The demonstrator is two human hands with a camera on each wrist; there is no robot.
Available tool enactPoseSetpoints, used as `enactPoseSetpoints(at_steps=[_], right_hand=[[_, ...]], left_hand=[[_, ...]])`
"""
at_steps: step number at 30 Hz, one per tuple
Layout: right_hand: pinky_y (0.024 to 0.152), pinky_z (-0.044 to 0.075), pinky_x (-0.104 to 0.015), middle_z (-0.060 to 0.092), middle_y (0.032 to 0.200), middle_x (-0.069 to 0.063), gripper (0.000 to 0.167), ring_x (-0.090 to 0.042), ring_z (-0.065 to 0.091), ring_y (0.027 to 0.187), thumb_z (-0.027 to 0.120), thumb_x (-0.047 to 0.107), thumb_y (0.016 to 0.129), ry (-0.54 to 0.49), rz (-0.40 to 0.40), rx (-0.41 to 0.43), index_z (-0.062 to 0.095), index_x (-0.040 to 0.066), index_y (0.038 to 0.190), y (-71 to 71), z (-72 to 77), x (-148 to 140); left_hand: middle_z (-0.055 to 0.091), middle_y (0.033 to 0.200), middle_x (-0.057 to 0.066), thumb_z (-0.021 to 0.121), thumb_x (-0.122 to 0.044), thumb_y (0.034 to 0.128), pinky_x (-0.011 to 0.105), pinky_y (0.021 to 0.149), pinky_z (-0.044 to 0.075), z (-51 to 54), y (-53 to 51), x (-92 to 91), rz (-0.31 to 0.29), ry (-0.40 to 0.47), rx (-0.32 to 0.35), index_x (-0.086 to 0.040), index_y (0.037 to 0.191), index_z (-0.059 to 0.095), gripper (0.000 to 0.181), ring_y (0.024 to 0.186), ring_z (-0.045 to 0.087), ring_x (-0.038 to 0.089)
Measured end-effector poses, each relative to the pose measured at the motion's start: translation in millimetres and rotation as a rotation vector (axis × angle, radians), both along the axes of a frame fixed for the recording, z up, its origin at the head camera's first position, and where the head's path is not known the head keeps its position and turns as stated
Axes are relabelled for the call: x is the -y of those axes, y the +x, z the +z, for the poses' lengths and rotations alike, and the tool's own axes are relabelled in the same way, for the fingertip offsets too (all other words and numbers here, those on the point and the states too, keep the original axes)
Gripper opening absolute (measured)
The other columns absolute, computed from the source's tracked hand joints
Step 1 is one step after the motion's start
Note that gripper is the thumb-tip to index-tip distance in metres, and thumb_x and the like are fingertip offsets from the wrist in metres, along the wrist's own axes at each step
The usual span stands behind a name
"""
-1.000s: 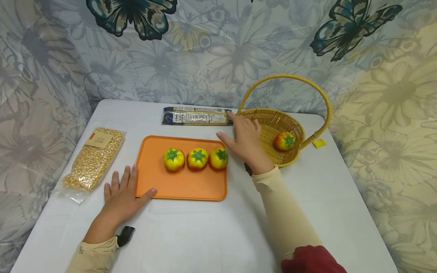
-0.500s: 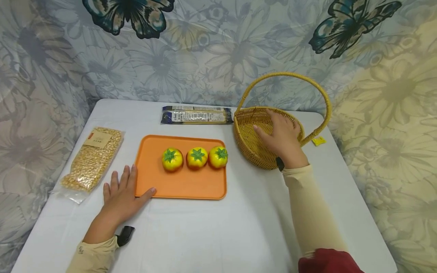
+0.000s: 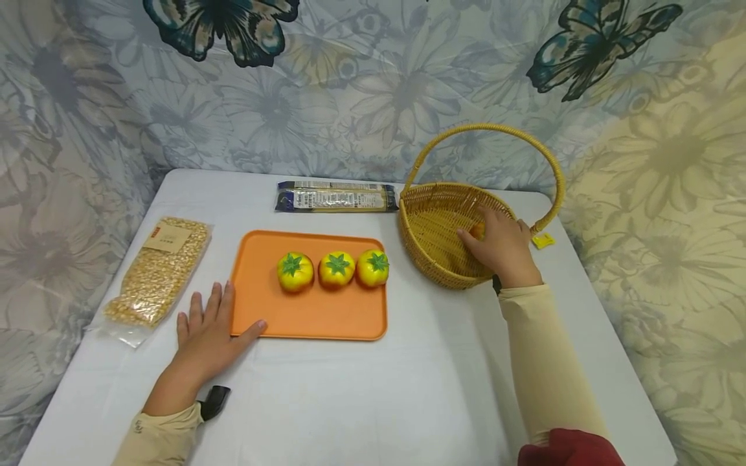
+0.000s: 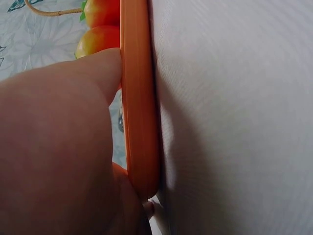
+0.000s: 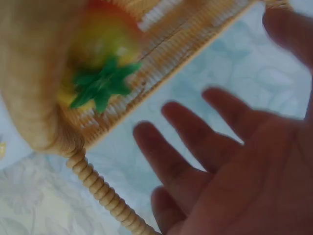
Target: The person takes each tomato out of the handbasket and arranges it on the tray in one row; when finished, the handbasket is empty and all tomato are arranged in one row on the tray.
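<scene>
My left hand (image 3: 206, 340) lies with straight, spread fingers at the near left corner of the orange tray (image 3: 326, 323), its thumb on the rim. On that tray sit three yellow-red tomatoes with green star-shaped tops: one on the left (image 3: 295, 272), one in the middle (image 3: 336, 270), one on the right (image 3: 372, 268). Inside the wicker basket (image 3: 419, 259), my right hand (image 3: 504, 246) hovers over another tomato (image 3: 478, 231) and mostly covers it in the head view. In the right wrist view its fingers (image 5: 171, 166) are spread and apart from the blurred tomato (image 5: 102, 54).
The tall basket handle (image 3: 486, 127) arches above the right hand. A clear bag of corn kernels (image 3: 154, 278) lies left of the tray. Behind the tray is a long, flat packet (image 3: 337, 197). A small yellow piece (image 3: 543, 241) lies right of the basket.
My right hand has moved right, from beside the basket's left rim to the tomato at its right side. The left hand and the tray's tomatoes have stayed put.
</scene>
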State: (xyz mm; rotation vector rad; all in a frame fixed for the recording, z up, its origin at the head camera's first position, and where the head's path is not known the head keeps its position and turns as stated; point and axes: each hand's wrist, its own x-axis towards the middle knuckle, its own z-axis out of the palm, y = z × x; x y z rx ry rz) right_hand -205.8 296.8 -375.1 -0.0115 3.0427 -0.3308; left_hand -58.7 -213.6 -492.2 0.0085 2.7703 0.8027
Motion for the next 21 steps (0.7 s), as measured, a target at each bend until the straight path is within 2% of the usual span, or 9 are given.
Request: enactPoseSetpoints(at_steps=[4, 10, 16, 21], right_hand=[[0.119, 0.011, -0.074, 0.039, 0.156, -0.037, 0.085, -0.062, 0.034, 0.141, 0.060, 0.053, 0.105, 0.091, 0.000, 0.046, 0.036, -0.008, 0.159, 0.2, -3.3, -1.6], [0.117, 0.013, -0.074, 0.048, 0.149, -0.037, 0.075, -0.061, 0.042, 0.135, 0.064, 0.043, 0.103, 0.184, 0.020, 0.053, 0.043, -0.006, 0.155, 0.6, -12.4, -3.0], [0.112, 0.021, -0.075, 0.052, 0.142, -0.036, 0.057, -0.060, 0.045, 0.132, 0.068, 0.026, 0.103, 0.151, 0.016, 0.003, 0.051, -0.005, 0.147, 0.5, -21.5, -2.6], [0.113, 0.023, -0.078, 0.045, 0.151, -0.034, 0.058, -0.059, 0.040, 0.138, 0.069, 0.022, 0.104, 0.064, 0.022, 0.039, 0.049, -0.001, 0.154, -5.5, -27.4, -1.5]], left_hand=[[-0.013, 0.173, 0.028, 0.050, -0.078, 0.0983, 0.075, 0.111, -0.022, 2.1, 0.5, -1.8, -0.004, 0.004, 0.006, -0.008, 0.169, -0.010, 0.116, 0.152, -0.028, 0.053], [-0.012, 0.173, 0.028, 0.052, -0.076, 0.0987, 0.074, 0.112, -0.022, 6.0, 1.7, -2.9, 0.003, 0.005, 0.014, -0.007, 0.169, -0.008, 0.116, 0.152, -0.028, 0.053], [-0.012, 0.172, 0.029, 0.052, -0.075, 0.0990, 0.075, 0.112, -0.022, 6.4, 0.8, -4.3, 0.001, 0.003, 0.024, -0.005, 0.169, -0.007, 0.116, 0.152, -0.027, 0.054], [-0.012, 0.172, 0.029, 0.052, -0.076, 0.0990, 0.075, 0.112, -0.021, 6.4, 0.8, -4.3, -0.001, 0.004, 0.023, -0.006, 0.169, -0.008, 0.116, 0.152, -0.028, 0.054]])
